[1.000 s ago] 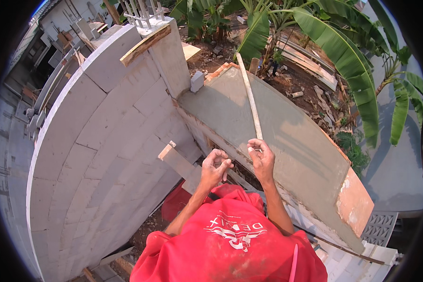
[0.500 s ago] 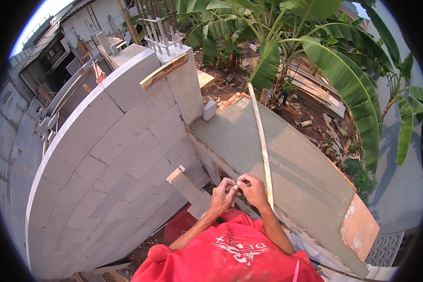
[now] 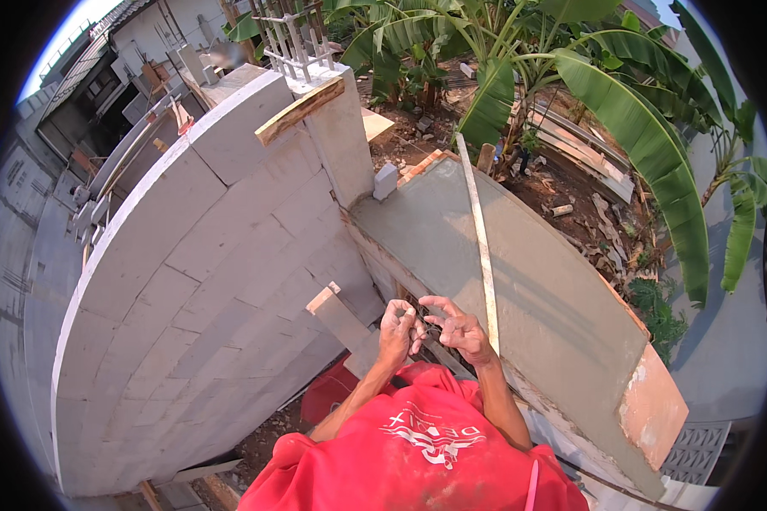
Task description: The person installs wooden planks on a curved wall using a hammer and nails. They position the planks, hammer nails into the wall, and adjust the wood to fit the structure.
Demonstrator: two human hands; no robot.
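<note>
Pale block wall (image 3: pixel 204 264) to the left, banana plants (image 3: pixel 626 128) beyond, and out ahead to the right, a grey slab (image 3: pixel 562 294) with shadow stripes across it! Both hands are up over my red shirt (image 3: pixel 435 434), side by side with a slim gap between. Left grip (image 3: pixel 400 329): fingers curled, thumb and fingertip drawn together; if anything's pinched there, it's too small to tell. Right grip (image 3: pixel 458 330): forefinger stretched toward the left hand, thumb and fingers loosely apart, nothing visible in them. And look at the pale strip (image 3: pixel 480 238) across the slab: near end just beside my right wrist, long axis running away, leaning slightly left at the far end. Right hand's clearly the nearer one; left sits on its far side.
</note>
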